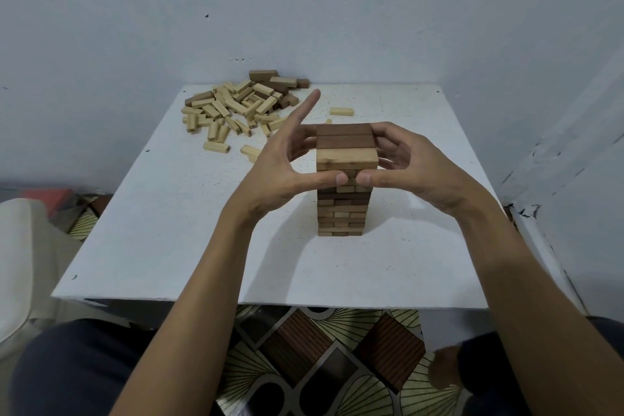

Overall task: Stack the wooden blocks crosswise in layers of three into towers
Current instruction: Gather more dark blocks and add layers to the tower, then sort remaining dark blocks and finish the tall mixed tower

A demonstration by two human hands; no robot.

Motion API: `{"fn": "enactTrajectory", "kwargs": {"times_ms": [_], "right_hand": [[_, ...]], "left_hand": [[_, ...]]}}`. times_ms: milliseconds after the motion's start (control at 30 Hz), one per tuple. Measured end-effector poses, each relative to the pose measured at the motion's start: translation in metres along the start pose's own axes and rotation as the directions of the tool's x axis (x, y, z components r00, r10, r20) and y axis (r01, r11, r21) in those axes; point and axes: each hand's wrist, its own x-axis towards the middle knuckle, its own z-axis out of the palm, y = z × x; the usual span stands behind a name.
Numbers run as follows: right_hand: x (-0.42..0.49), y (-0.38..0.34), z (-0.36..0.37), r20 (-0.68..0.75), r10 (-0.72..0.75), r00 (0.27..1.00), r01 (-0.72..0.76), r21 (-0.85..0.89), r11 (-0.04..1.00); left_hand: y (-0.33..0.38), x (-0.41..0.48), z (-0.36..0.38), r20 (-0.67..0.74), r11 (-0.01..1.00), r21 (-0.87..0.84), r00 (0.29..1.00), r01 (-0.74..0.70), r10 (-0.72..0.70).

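A tower of wooden blocks (341, 209) stands in the middle of the white table (162, 233), several crosswise layers high. Its top layer (346, 145) has two dark blocks and one light block side by side. My left hand (280, 166) touches the tower's top on the left, thumb tip pressed on the front face and index finger straight up and away. My right hand (413, 167) touches the top on the right, fingertips against the layer's end and thumb pressed on the front. The two thumb tips nearly meet. Neither hand holds a loose block.
A pile of loose light and dark blocks (236, 105) lies at the table's far left. A single light block (341, 111) lies behind the tower. Walls close in behind and to the right. A patterned floor (314, 358) shows below the near edge.
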Motion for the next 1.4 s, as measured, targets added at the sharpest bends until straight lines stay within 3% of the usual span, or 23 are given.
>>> {"fn": "enactTrajectory", "kwargs": {"times_ms": [267,367,533,633,867,1400], "right_hand": [[-0.003,0.002,0.002,-0.007,0.023,1.0,-0.023,0.032,0.999],[-0.011,0.01,0.011,-0.083,0.042,0.996,-0.035,0.087,0.996],[-0.021,0.035,0.05,-0.363,0.106,0.926,0.009,0.303,0.953],[-0.017,0.05,0.075,-0.425,0.183,0.886,-0.009,0.379,0.925],[-0.01,0.066,0.108,-0.387,0.247,0.888,-0.077,0.405,0.911],[-0.013,0.062,0.117,-0.386,0.242,0.89,-0.046,0.453,0.89]], "left_hand": [[0.001,-0.002,0.001,0.031,1.0,-0.025,0.999,0.016,-0.016],[-0.007,-0.009,0.006,0.032,0.995,-0.078,0.998,0.065,-0.063],[-0.022,-0.024,0.041,-0.208,0.954,-0.269,0.959,0.131,-0.191],[-0.036,-0.029,0.068,-0.29,0.916,-0.366,0.915,0.165,-0.281],[-0.042,-0.033,0.094,-0.276,0.879,-0.437,0.902,0.19,-0.332],[-0.04,-0.033,0.093,-0.246,0.869,-0.458,0.914,0.185,-0.324]]}}
